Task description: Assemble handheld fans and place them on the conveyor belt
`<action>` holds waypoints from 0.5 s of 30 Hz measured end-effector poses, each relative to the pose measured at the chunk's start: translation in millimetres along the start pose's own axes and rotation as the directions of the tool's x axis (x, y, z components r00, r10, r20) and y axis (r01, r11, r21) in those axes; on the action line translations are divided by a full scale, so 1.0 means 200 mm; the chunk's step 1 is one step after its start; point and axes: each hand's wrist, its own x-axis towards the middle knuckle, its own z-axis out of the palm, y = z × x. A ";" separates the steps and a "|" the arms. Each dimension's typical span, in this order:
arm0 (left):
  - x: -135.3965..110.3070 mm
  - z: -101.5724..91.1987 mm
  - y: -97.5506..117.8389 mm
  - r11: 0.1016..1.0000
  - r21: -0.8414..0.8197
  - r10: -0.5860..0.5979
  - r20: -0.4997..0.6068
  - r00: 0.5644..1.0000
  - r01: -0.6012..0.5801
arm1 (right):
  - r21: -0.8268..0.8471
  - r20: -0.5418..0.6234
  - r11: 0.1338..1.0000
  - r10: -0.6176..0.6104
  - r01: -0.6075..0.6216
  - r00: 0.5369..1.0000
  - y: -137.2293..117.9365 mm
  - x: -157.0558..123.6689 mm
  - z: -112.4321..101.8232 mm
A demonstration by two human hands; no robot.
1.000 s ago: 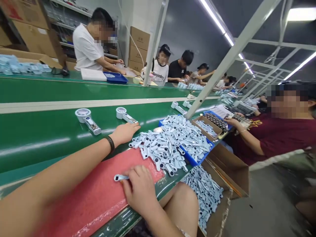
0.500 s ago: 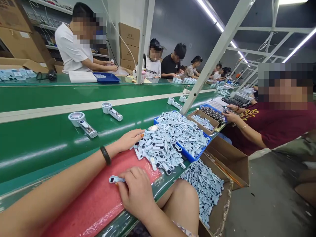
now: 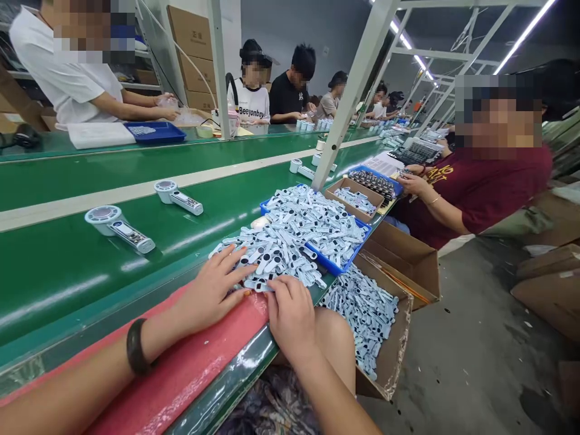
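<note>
A heap of small pale blue plastic parts spills from a blue tray onto a red foam mat at the bench edge. My left hand, with a dark band at the wrist, lies open with fingers spread on the near edge of the heap. My right hand is beside it, fingers curled and pinching one pale blue part at the foot of the heap.
Two round-headed white devices ride the green conveyor belt. A cardboard box of more parts sits by my knee. A slanted steel post rises behind the tray. A person in a maroon shirt works at the right, others across the belt.
My right hand moved from the middle of the mat up to the heap's edge with its part. My left hand drew back and spread onto the heap. The devices travelled left.
</note>
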 end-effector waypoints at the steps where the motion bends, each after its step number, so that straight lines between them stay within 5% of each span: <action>1: -0.02 -0.01 0.01 1.000 0.010 0.017 -0.009 1.000 -0.017 | -0.010 -0.014 1.000 0.002 -0.002 1.000 0.02 0.02 0.00; 10: -0.12 -0.05 0.07 0.994 0.018 0.111 -0.113 0.987 -0.109 | 0.134 -0.117 0.989 -0.054 0.070 0.992 0.08 0.01 -0.03; 15: -0.08 -0.09 0.18 0.986 -0.049 0.143 -0.241 0.960 -0.159 | 0.057 -0.068 0.995 0.088 -0.085 0.994 0.14 0.15 -0.15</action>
